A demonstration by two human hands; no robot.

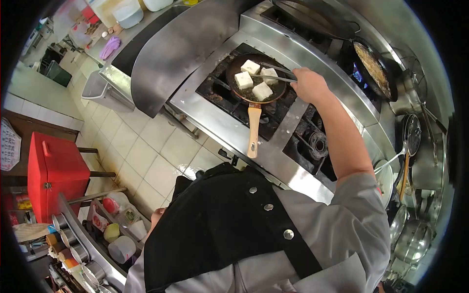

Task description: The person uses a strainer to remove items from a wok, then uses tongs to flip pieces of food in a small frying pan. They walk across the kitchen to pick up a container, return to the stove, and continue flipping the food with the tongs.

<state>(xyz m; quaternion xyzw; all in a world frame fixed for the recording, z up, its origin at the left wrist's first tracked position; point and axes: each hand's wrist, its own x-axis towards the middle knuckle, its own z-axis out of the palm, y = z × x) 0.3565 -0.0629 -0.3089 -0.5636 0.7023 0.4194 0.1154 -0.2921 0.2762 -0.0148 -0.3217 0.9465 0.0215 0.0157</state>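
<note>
My right hand (310, 85) is closed around metal tongs (278, 78), which reach left over a frying pan (236, 93). Several white tofu blocks (262, 91) sit in oil in the pan, and the tong tips are right at the pieces on the right. The pan's light wooden handle (253, 132) points toward my body, with no hand on it. Low beside my apron, only a bit of my left hand (157, 215) shows; its fingers are hidden.
The pan stands on a black burner grate (215, 80); a second burner (317, 142) lies nearer me. At the back right, a wok (373, 68) holds food in oil above a blue flame. A curved metal shield (166, 58) rises on the left. Behind is a red box (56, 171).
</note>
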